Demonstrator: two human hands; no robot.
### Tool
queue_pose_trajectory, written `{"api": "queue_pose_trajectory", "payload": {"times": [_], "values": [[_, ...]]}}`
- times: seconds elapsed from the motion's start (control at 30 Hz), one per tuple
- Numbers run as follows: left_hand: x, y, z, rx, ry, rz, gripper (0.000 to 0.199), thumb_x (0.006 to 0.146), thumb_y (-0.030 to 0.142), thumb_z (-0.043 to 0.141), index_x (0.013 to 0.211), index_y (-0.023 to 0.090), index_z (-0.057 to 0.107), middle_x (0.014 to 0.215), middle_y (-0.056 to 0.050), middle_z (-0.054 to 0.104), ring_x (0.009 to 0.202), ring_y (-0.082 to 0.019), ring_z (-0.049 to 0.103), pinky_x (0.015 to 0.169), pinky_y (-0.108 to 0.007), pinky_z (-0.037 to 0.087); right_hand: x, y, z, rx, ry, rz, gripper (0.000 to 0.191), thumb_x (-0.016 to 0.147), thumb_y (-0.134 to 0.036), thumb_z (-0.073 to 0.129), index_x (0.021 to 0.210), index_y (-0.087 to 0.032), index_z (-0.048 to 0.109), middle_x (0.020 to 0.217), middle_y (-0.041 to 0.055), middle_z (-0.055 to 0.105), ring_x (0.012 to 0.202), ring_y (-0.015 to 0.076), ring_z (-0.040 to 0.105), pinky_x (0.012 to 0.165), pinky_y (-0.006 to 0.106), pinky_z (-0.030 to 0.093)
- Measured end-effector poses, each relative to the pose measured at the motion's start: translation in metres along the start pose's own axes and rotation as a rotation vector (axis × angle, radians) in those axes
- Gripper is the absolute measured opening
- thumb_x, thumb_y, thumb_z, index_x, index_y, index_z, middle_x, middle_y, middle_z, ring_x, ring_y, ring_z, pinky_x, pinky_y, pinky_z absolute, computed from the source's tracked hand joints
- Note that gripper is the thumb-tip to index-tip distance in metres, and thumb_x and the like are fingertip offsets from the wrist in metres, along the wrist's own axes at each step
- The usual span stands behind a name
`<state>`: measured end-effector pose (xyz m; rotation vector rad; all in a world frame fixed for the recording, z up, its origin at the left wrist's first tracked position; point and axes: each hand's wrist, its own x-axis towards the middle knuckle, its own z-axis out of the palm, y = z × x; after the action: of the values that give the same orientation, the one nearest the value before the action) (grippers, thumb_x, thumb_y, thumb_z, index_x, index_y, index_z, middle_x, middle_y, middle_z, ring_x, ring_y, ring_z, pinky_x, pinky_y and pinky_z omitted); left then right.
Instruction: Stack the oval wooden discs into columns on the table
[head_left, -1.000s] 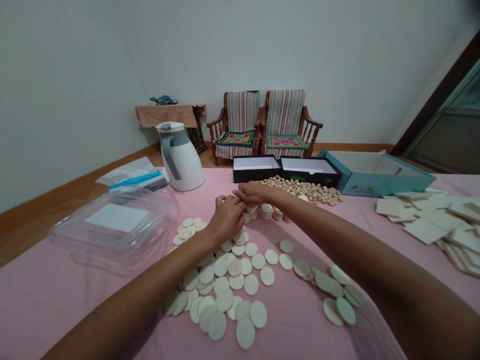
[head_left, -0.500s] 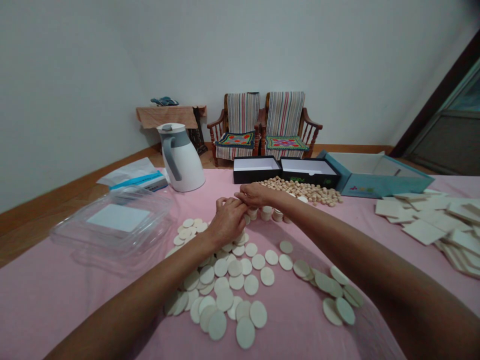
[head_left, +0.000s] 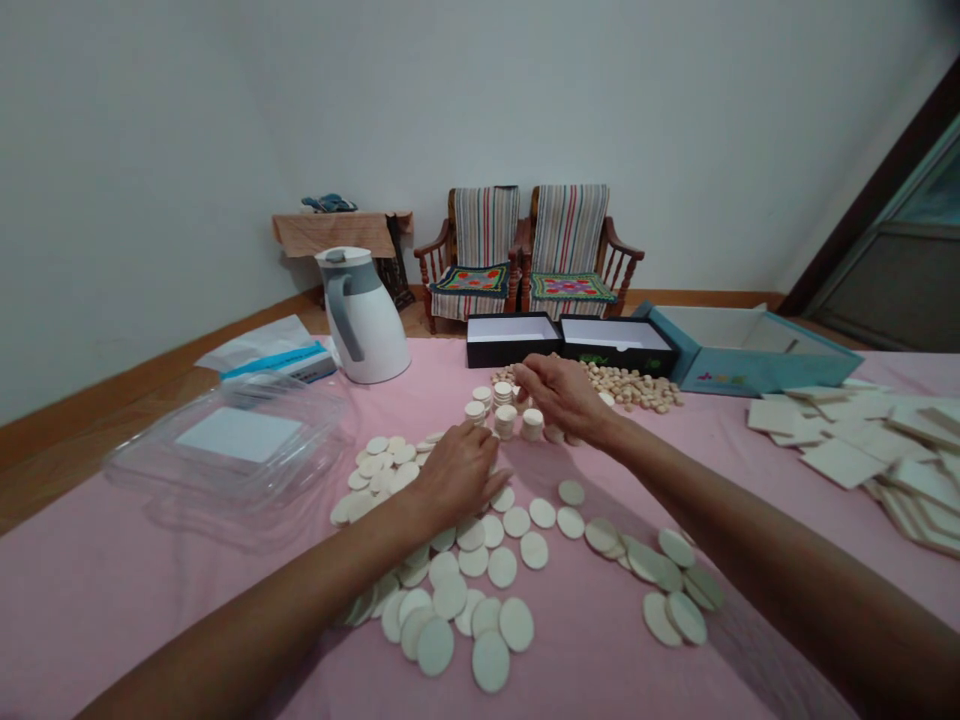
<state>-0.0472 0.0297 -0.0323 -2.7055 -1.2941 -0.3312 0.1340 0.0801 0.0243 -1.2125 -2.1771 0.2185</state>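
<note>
Many pale round wooden discs (head_left: 450,596) lie loose on the pink cloth. Behind them stand several short stacks of discs (head_left: 505,421). My left hand (head_left: 459,474) is over the loose discs, just in front of the stacks, its fingers bent downward and its thumb apart; whether a disc is under the fingertips is hidden. My right hand (head_left: 556,392) hovers above the stacks at their right side, fingers stretched to the left, with nothing visible in it. Small wooden pieces (head_left: 630,388) are heaped behind my right hand.
At the left are a clear plastic container (head_left: 232,436), a blue-and-white packet (head_left: 300,362) and a white-grey jug (head_left: 368,325). Two black boxes (head_left: 513,351) and a blue box (head_left: 757,358) stand at the back. Square wooden boards (head_left: 862,440) are piled at the right.
My hands were together over the stacks and have parted. My left hand moved down toward the loose discs, and my right hand moved right and opened, uncovering several stacks.
</note>
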Motion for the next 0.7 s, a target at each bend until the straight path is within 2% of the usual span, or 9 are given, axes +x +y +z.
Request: {"api": "queue_pose_trajectory", "payload": {"times": [0.17, 0.3, 0.5, 0.7], "values": [[0.004, 0.008, 0.003, 0.053, -0.073, -0.068, 0.034, 0.084, 0.046, 0.054, 0.090, 0.013, 0.061, 0.094, -0.013, 0.063, 0.096, -0.028, 0.052, 0.085, -0.041, 0.042, -0.022, 0.011, 0.005, 0.022, -0.005, 0.067, 0.026, 0.090, -0.030, 0.043, 0.071, -0.018, 0.055, 0.065, 0.0004, 0.063, 0.058, 0.0118, 0.056, 0.057, 0.022, 0.033], [0.001, 0.010, 0.000, 0.043, -0.078, -0.052, 0.034, 0.085, 0.046, 0.053, 0.084, 0.014, 0.063, 0.088, -0.012, 0.064, 0.094, -0.028, 0.052, 0.083, -0.041, 0.041, -0.016, 0.015, 0.012, -0.038, -0.037, 0.081, 0.012, 0.086, -0.024, 0.048, 0.082, -0.017, 0.057, 0.072, 0.0021, 0.065, 0.064, 0.0132, 0.057, 0.060, 0.022, 0.034], [0.001, 0.016, -0.001, 0.053, -0.061, -0.086, 0.034, 0.084, 0.046, 0.055, 0.100, 0.017, 0.065, 0.096, -0.012, 0.060, 0.095, -0.029, 0.051, 0.080, -0.041, 0.040, 0.012, 0.002, 0.021, -0.160, -0.160, -0.018, 0.033, 0.095, -0.039, 0.033, 0.106, -0.016, 0.054, 0.094, 0.0101, 0.067, 0.090, 0.0203, 0.060, 0.072, 0.026, 0.037], [0.010, 0.015, 0.004, 0.088, -0.056, -0.102, 0.037, 0.085, 0.048, 0.052, 0.094, 0.017, 0.070, 0.105, -0.015, 0.058, 0.106, -0.032, 0.046, 0.085, -0.044, 0.036, 0.031, -0.010, 0.032, -0.332, -0.294, -0.001, 0.046, 0.097, -0.047, 0.020, 0.111, -0.016, 0.050, 0.096, 0.0131, 0.068, 0.090, 0.0251, 0.064, 0.074, 0.031, 0.041]]}}
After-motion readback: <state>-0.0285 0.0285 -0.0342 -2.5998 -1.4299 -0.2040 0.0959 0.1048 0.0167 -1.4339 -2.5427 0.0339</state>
